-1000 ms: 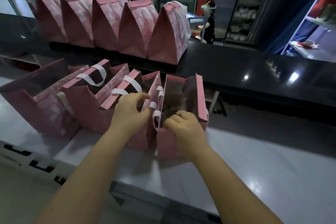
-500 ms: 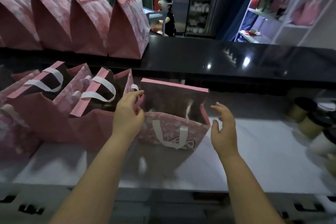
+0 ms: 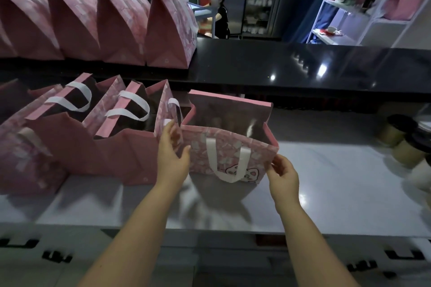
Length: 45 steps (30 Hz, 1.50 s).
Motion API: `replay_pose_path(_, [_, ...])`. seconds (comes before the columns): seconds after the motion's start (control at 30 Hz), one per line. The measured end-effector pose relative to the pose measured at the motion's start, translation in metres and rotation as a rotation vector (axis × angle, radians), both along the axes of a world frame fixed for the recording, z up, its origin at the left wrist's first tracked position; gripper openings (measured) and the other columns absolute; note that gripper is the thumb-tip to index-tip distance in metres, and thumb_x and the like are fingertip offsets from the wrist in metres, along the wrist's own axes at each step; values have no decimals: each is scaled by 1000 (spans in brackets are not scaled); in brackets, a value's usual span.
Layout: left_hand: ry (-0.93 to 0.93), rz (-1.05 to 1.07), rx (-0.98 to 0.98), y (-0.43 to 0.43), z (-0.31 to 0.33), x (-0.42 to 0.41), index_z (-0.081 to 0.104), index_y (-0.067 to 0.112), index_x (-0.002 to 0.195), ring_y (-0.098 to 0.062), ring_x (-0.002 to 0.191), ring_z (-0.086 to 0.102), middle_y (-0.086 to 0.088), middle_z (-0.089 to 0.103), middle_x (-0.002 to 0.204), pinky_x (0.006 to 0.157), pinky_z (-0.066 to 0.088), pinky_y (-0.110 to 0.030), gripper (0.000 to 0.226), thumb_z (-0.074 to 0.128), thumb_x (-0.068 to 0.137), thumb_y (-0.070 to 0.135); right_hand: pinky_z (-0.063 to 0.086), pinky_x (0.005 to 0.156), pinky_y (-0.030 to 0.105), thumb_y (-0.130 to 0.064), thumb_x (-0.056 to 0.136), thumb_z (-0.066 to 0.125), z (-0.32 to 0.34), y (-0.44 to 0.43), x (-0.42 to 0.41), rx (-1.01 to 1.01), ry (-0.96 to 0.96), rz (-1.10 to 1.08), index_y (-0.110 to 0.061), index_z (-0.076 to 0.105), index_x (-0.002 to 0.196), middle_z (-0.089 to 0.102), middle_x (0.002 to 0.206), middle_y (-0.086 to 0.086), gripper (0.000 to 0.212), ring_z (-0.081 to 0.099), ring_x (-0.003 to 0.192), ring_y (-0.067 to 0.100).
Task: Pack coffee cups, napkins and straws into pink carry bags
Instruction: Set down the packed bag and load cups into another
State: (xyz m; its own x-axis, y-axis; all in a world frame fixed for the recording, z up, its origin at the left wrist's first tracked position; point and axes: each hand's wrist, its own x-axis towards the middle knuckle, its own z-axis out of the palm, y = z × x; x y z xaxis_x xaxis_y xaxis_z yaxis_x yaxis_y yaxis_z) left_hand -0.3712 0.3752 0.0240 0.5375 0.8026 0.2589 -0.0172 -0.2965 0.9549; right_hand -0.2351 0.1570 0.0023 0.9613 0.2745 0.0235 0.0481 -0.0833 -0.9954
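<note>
Left hand (image 3: 171, 158), right hand (image 3: 283, 176): bag (image 3: 229, 154) upright

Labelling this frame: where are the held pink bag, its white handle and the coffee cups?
held pink bag (image 3: 258, 154), head view, front panel
white handle (image 3: 211, 157), head view, left strap
coffee cups (image 3: 390, 136), head view, leftmost cup's side

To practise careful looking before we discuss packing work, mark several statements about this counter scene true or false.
1. The left hand and right hand both hold the open bag by its sides. True.
2. Closed bags line the black counter. True.
3. The open bag sits on that black counter too. False: it is down at the white worktop.
4. The coffee cups stand left of the open bag. False: they stand to its right, apart from it.
</note>
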Motion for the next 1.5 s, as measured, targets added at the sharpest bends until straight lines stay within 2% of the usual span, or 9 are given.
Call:
replay_pose_path(0.13, [112,-34,-104,5,-19,1,57,34,112,0,97,63,13,66,101,90,52,-18,45,63,88,-4,57,73,21,-11,94,61,-13,-3,3,55,142,-135,-28,70,88,73,87,-10,20,68,88,12])
replay_pose_path(0.23, [174,-57,-207,4,-31,8,64,32,96,-1,86,65,13,69,89,86,55,-25,31,64,90,1,59,76,25,-8,93,62,-14,-12,8,142,227,-244,-23,72,88,74,87,-7,19,70,86,14])
replay_pose_path(0.43, [95,-153,-371,-42,-42,50,69,26,87,-26,94,69,-2,73,93,89,56,-47,27,57,95,4,58,83,30,-8,90,65,-14,-55,19,216,202,-440,-27,71,89,75,92,-8,20,70,93,15])
replay_pose_path(0.57, [77,-215,-397,-82,-38,89,72,31,85,-22,94,70,0,74,95,87,58,-44,30,59,94,6,58,78,25,-8,89,66,-8,-101,40,250,170,-545,-29,72,88,75,90,-13,21,71,89,10])
replay_pose_path(0.73, [38,-243,-441,-139,-32,137,72,31,87,-18,91,71,3,75,93,85,58,-40,27,61,94,7,57,77,24,-3,90,64,-3,-153,77,328,135,-605,-29,71,90,75,95,-4,27,71,90,12])
replay_pose_path(0.97, [-30,-144,-459,-236,-41,214,72,29,90,-16,90,71,3,74,92,88,57,-42,23,66,90,8,54,70,16,-1,91,62,-2,-227,160,367,108,-492,-29,69,97,75,97,-8,30,70,93,7])
replay_pose_path(1.13, [-43,-83,-436,-285,-50,253,73,34,87,-16,92,70,5,75,92,88,57,-40,28,66,90,8,54,74,16,6,90,59,-8,-274,220,327,113,-354,-19,64,108,71,101,-7,31,68,89,0])
replay_pose_path(1.4, [89,-25,-235,-303,-51,249,66,37,104,0,94,65,15,70,100,81,54,-21,25,73,86,20,53,78,15,-2,87,68,-23,-297,247,230,105,-276,-32,65,101,71,103,-9,32,67,91,-2])
replay_pose_path(1.5, [154,-31,-188,-309,-53,233,62,42,105,1,96,62,16,65,105,77,50,-17,27,71,87,24,53,81,16,-3,87,68,-23,-301,242,177,54,-256,-30,63,108,70,106,-8,34,67,97,3])
